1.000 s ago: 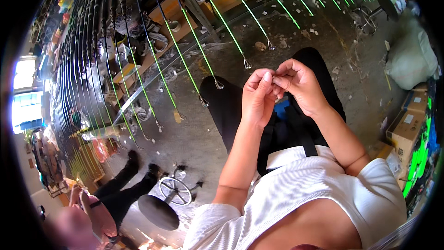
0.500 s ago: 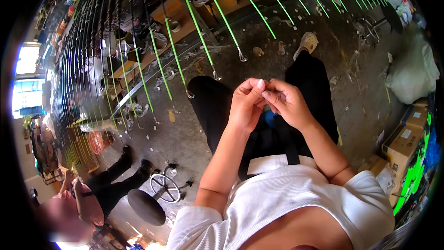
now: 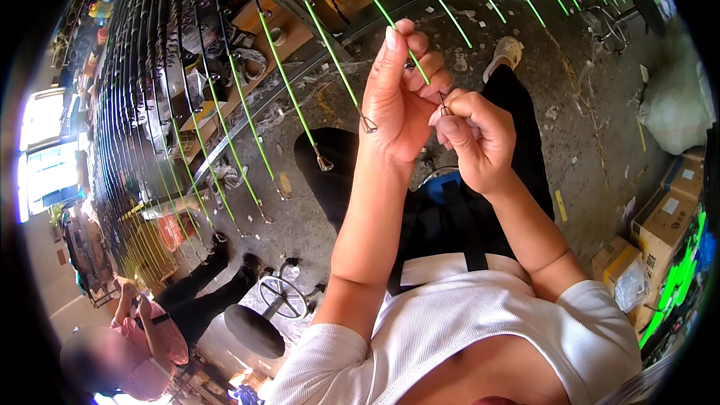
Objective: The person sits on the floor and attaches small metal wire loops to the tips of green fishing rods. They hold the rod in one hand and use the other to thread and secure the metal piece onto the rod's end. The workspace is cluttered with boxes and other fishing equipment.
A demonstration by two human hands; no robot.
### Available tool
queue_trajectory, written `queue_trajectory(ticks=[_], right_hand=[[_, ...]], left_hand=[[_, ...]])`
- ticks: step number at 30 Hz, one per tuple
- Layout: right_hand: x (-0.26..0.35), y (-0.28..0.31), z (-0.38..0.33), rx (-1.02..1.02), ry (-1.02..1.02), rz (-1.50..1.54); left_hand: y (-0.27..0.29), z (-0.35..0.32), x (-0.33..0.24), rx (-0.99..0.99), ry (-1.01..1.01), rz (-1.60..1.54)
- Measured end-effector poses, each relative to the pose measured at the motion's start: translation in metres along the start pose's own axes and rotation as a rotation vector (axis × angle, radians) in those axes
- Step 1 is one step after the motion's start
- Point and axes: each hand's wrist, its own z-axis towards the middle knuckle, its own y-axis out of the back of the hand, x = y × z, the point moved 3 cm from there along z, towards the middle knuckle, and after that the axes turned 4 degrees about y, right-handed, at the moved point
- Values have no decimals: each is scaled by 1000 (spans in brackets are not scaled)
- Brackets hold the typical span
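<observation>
My left hand (image 3: 397, 97) is raised in front of me, its thumb and fingers pinched on the tip of a bright green fishing rod (image 3: 375, 4) that slants in from the upper left. My right hand (image 3: 476, 139) sits just to its right and pinches a small metal guide ring (image 3: 442, 103) against the rod's end. Both hands touch each other above my lap, over black trousers (image 3: 517, 127) and a blue object (image 3: 442, 184) between my legs.
Several more green rods (image 3: 289, 79) with metal tip rings hang in a row on a rack (image 3: 135, 90) at the left. A black stool (image 3: 251, 330) and another seated person (image 3: 142, 330) are at the lower left. Cardboard boxes (image 3: 664, 221) and a white sack (image 3: 679, 109) stand at the right on the littered concrete floor.
Both hands have risen and come closer to the camera. The left hand now holds a green rod tip, and the right hand brings the small ring to it.
</observation>
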Motion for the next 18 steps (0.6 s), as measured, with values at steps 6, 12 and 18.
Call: queue_trajectory(ticks=[6, 12, 18], right_hand=[[4, -4, 6, 5, 86, -56], [6, -6, 7, 17, 80, -93], [7, -6, 6, 13, 81, -76]], left_hand=[[-1, 0, 1, 41, 19, -46], [0, -3, 1, 44, 8, -52], [-2, -4, 3, -4, -21, -68]])
